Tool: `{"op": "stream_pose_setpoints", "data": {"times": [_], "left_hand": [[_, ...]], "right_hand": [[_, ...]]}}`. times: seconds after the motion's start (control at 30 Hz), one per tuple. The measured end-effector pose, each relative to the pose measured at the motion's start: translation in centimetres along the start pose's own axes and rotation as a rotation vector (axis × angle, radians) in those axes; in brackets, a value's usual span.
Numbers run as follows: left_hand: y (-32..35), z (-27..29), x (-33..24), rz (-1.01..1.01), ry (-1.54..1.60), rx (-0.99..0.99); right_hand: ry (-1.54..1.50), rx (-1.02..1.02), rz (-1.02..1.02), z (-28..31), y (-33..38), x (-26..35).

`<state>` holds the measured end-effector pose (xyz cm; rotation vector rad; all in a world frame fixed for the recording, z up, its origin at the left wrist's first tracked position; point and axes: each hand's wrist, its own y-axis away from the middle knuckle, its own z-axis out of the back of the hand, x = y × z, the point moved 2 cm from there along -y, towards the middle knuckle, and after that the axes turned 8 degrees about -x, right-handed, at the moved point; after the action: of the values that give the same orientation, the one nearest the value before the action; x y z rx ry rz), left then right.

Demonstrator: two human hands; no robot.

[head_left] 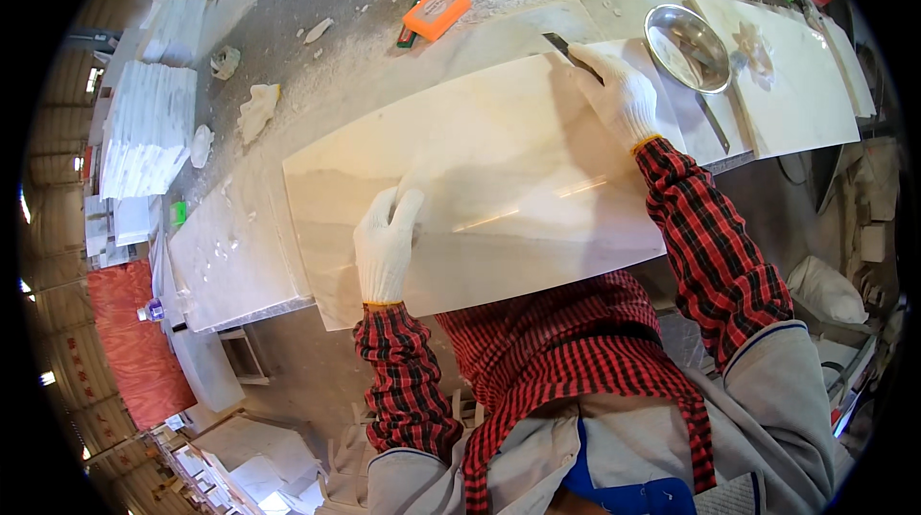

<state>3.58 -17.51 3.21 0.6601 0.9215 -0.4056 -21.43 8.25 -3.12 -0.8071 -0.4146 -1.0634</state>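
Observation:
A polished cream-white stone slab (pixel 460 160) lies across the table in front of me, with light reflected on its surface. My left hand (pixel 386 245), in a white knitted glove, rests on its left part, fingers stretched and thumb apart, holding nothing. My right hand (pixel 619 93), gloved the same way, is closed on a narrow dark metal blade (pixel 558 42) at the slab's far right. One end of the blade sticks out beyond the fingers, and its grip is partly hidden. Right of that hand stands a steel bowl (pixel 715 72) with whitish matter inside.
A metal strip (pixel 713 124) lies below the bowl. Orange boxes (pixel 437 12) sit at the far side. Stacked white slabs (pixel 149 129) stand at left, near a crumpled pale piece (pixel 257 112). More pale slabs (pixel 796 83) lie at right, with a crumpled clear bag (pixel 754 53).

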Motion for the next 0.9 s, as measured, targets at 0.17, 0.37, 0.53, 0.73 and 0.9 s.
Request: {"op": "stream_pose_setpoints", "data": {"times": [0.17,0.37,0.53,0.73,0.9], "left_hand": [[-0.5,-0.3,-0.5,-0.032,-0.072,0.019],[-1.1,-0.6,-0.9,-0.077,-0.14,0.012],[-1.7,-0.8,-0.6,-0.066,-0.094,-0.001],[-2.3,-1.0,-0.3,-0.059,-0.109,0.005],[-2.5,-1.0,-0.3,-0.047,-0.113,-0.004]], "right_hand": [[-0.007,-0.035,0.024,-0.2,0.1,-0.1],[-0.028,-0.031,0.02,-0.1,0.2,0.0],[-0.003,-0.027,0.027,0.0,0.0,0.3],[0.003,-0.029,0.025,0.0,0.1,0.1],[-0.011,-0.018,0.014,0.0,0.1,0.1]]}}
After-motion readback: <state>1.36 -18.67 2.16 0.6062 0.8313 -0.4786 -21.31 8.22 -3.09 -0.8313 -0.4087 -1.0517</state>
